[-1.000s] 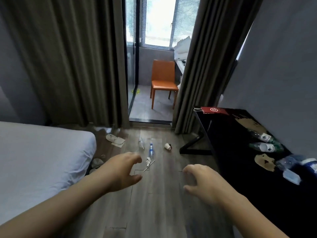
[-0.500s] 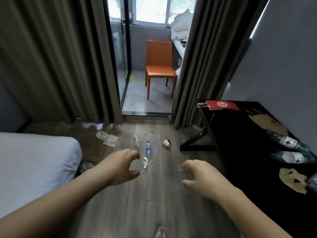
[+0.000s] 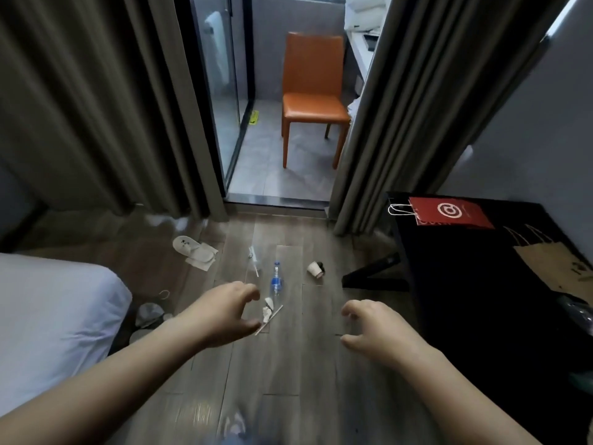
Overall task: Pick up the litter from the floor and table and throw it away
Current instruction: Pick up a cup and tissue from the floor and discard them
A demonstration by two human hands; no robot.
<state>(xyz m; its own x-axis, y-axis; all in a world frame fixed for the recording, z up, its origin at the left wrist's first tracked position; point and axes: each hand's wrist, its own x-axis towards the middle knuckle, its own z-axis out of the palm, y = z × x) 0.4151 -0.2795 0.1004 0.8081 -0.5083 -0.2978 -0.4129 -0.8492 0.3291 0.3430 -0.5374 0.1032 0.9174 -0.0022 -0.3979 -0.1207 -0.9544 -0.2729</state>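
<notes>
Left hand (image 3: 221, 313), right hand (image 3: 380, 330) half-open, empty

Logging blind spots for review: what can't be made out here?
Head view:
- Black table: cut off by the right edge, blurred there.
- Litter beside the bed: shadowed, unidentifiable.
- Pale blur: cut off by the bottom edge.
- White scrap by the left hand: too small to name.
</notes>
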